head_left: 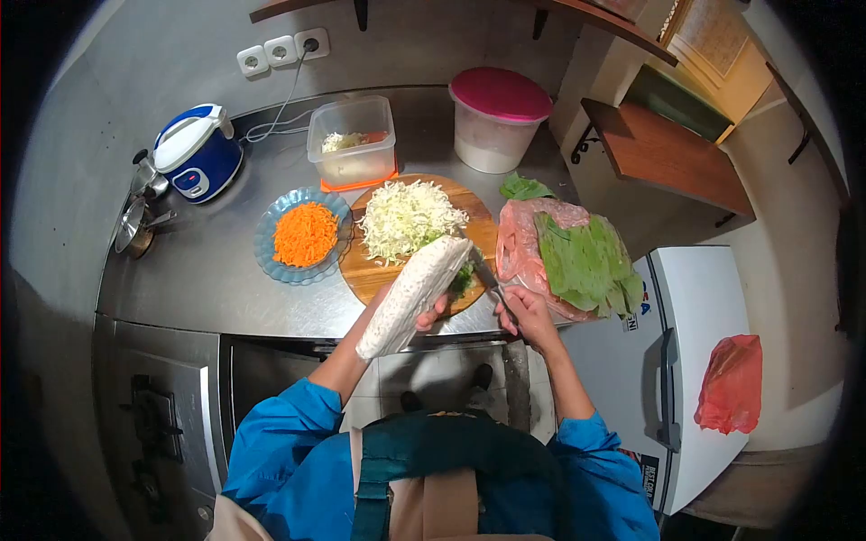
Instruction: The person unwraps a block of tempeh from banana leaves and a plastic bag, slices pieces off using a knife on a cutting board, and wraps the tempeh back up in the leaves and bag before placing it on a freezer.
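A long whitish speckled block [410, 298] lies slantwise in my left hand [431, 313], whose fingers show at its right side. My right hand [529, 316] is closed round the handle of a knife [487, 275]; the blade points up and left, near the block's upper end. Beneath is a round wooden board [358, 278] with a heap of shredded pale cabbage [410, 215] and some green bits [464, 279]. Left of the board, a blue glass plate [268, 255] holds grated carrot [307, 234].
Behind the board stand a clear plastic container [352, 165] and a white bucket with a pink lid [499, 126]. A blue rice cooker [203, 158] is at the left. Green leaves [588, 261] lie on a pink plastic bag [519, 236] at the right, beside a white fridge [704, 298].
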Motion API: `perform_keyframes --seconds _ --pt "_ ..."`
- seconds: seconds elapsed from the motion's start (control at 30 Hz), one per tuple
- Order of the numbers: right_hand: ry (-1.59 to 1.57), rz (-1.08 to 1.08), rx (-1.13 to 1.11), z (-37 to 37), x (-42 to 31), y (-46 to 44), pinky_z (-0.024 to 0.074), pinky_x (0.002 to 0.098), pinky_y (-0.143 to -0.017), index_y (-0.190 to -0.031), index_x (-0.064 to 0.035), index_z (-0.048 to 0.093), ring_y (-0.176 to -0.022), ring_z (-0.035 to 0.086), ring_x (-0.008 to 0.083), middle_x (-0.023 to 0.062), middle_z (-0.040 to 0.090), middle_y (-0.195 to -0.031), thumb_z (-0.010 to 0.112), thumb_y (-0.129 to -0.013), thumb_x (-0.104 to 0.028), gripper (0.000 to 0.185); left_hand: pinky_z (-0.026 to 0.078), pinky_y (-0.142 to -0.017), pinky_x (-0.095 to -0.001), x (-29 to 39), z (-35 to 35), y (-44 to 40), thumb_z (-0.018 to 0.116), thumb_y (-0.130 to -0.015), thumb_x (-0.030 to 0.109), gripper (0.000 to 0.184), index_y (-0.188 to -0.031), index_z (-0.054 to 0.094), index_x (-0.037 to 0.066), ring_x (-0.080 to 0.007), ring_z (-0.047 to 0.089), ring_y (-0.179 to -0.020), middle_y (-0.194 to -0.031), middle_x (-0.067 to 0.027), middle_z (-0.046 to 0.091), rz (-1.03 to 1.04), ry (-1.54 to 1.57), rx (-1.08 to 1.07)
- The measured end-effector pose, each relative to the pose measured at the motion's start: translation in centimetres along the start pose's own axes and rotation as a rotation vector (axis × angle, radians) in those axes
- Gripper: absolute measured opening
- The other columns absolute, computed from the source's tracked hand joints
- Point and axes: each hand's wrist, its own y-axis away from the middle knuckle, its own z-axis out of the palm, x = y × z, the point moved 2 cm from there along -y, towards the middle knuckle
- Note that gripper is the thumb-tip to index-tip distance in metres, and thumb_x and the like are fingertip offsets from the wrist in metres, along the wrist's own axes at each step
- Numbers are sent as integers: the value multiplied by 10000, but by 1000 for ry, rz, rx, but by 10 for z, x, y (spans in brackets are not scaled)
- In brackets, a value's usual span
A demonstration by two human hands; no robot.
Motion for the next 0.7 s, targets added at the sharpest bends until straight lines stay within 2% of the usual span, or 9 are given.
perform_keyframes --seconds 0.1,0.13,0.17,0.2,0.3,0.33,0.43,0.47,0.7 --pt "116 3 93 -1 9 -3 348 194 -417 -978 -9 576 -474 438 47 17 540 -651 478 -912 -196 221 487 -575 -274 16 23 27 426 -938 254 514 -1408 240 160 -178 587 -698 -988 -175 560 81 -280 -35" --pt "144 -17 104 5 3 2 350 193 -422 -1025 -3 574 -476 434 46 17 540 -658 485 -906 -188 237 507 -653 -274 18 21 31 465 -930 198 596 -1436 151 220 -152 603 -809 -1078 -144 569 179 -326 204" --pt "170 -35 113 11 -4 8 351 192 -427 -1073 2 573 -478 429 44 17 540 -665 492 -900 -181 265 500 -696 -251 22 16 41 502 -916 167 596 -1427 197 192 -119 585 -885 -1114 -101 567 182 -563 343" --pt "234 2 108 17 -13 12 391 227 -489 -1171 9 533 -525 459 100 47 534 -688 500 -881 -142 329 486 -725 -240 23 6 50 513 -913 166 575 -1416 235 168 -116 577 -909 -1120 -101 566 205 -638 414" --pt "696 -413 78 38 -29 25 426 273 -586 -1196 -14 519 -610 496 184 90 527 -758 504 -876 -124 338 450 -801 -235 24 -25 69 547 -895 160 528 -1375 331 109 -126 562 -948 -1136 -103 565 311 -903 563" --pt "677 -369 32 50 -35 33 441 343 -674 -1190 -39 520 -728 528 272 120 514 -818 518 -865 -108 332 439 -824 -238 24 -32 74 558 -888 159 516 -1360 360 91 -132 560 -956 -1142 -104 566 352 -998 599" --pt "828 -531 -8 77 -28 44 447 345 -757 -1168 -30 526 -817 567 272 121 569 -903 551 -853 -106 325 418 -867 -267 25 -28 79 582 -869 166 487 -1314 418 55 -151 557 -963 -1141 -99 579 488 -1370 764" --pt "895 -436 -33 84 -27 46 467 372 -732 -1157 -50 533 -817 572 310 121 560 -944 560 -842 -91 318 422 -864 -281 24 -24 80 605 -849 174 473 -1276 453 36 -169 559 -977 -1147 -117 585 453 -1340 812" --pt "1113 -348 -52 102 -34 46 490 414 -591 -1139 -97 558 -704 595 307 116 511 -933 540 -828 -67 314 438 -840 -294 23 -44 82 607 -840 258 455 -1224 506 36 -246 594 -969 -1089 -178 608 379 -1358 887"
